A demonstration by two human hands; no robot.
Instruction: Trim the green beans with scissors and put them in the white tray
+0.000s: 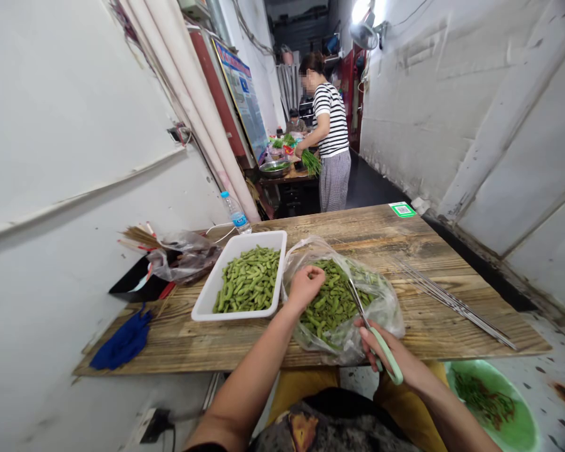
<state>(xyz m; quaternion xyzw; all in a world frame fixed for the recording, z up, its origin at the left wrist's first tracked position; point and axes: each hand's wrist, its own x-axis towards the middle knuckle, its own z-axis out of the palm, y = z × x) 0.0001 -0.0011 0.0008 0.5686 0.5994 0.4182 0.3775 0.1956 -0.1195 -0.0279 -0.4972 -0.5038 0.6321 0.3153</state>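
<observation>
The pods (pixel 327 307) lay heaped in an open clear bag (pixel 390 306) on the worktop (pixel 419 323). Taking the bag as the clock's centre, the left hand (pixel 308 285) was over the heap at ten, its fingertips drawn together; whether they pinched a pod could not be told. The right hand (pixel 381 348), at five, was wrapped around the handles of the scissors (pixel 386 353), blades angled up towards eleven. The step in hand seemed to be picking and trimming pods; the next move appeared to call for a pod offered clear of the heap and the blades brought to its end. A white tray (pixel 280 276) of pods stood at nine, a bottle (pixel 238 216) at ten, rods (pixel 456 304) at three, and a green basin (pixel 522 402) below at four.
</observation>
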